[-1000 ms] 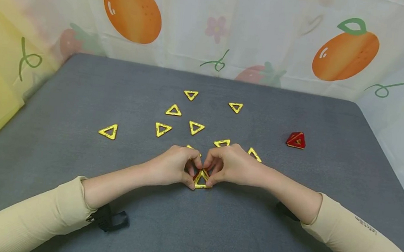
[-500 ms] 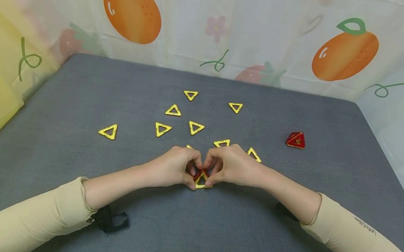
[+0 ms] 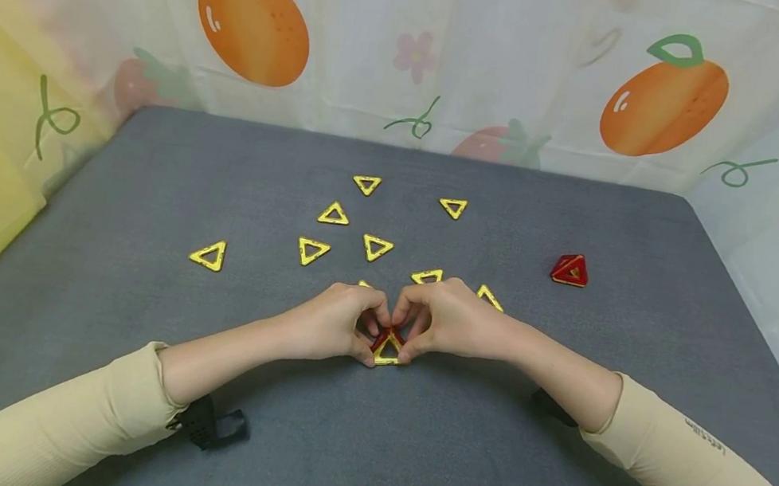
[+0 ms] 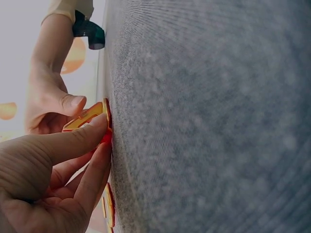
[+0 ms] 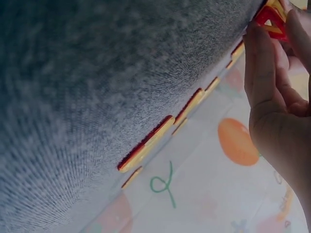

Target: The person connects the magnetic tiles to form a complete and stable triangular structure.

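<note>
Several red-and-yellow triangular magnetic tiles (image 3: 386, 360) lean together on the mat, one yellow face towards me and red faces at the sides. My left hand (image 3: 331, 323) pinches their left side between thumb and fingers. On the right side, my right hand (image 3: 456, 320) pinches them the same way, its fingertips close to the left hand's at the top. In the left wrist view, the left thumb presses a yellow tile edge (image 4: 83, 118). A red tile face (image 5: 280, 33) shows between the right hand's fingers in the right wrist view. The far side of the tiles is hidden.
Loose yellow triangular tiles lie flat beyond the hands, including one at far left (image 3: 209, 254) and one partly behind the right hand (image 3: 490, 297). A small red pyramid (image 3: 570, 270) stands at the right on the dark grey table (image 3: 366, 449). A fruit-print curtain (image 3: 353, 54) borders the back.
Both hands keep their pinch at the same place. The yellow face between them shifts very slightly, and more red shows beside it than a second ago.
</note>
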The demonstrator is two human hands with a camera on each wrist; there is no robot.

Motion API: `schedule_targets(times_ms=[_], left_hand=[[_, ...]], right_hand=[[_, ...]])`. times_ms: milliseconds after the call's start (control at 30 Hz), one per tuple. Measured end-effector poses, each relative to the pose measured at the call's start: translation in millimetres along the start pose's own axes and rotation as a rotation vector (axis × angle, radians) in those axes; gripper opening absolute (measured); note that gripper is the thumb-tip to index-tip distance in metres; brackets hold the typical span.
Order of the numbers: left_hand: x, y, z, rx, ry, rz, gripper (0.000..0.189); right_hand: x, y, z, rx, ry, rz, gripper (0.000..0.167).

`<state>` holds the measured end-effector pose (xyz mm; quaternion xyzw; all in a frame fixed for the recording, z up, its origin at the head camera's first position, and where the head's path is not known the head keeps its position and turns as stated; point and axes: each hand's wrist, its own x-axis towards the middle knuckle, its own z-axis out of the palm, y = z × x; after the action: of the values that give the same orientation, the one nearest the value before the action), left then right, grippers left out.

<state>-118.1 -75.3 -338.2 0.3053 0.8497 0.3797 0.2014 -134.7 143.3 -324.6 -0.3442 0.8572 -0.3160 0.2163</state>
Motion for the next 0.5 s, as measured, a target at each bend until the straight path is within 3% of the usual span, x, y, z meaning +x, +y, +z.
schedule_targets(times_ms=[267,500], left_hand=[[0.7,-1.1,-0.5,0.061,0.007,0.008,0.036],[1.7,-1.8,-0.4,0.051,0.015,-0.001,0.036]], right_hand=[[-3.2,3,-19,-0.031,0.066,-0.013,0.031],[-8.4,9,-42,-0.044,0.157,0.048,0.026]])
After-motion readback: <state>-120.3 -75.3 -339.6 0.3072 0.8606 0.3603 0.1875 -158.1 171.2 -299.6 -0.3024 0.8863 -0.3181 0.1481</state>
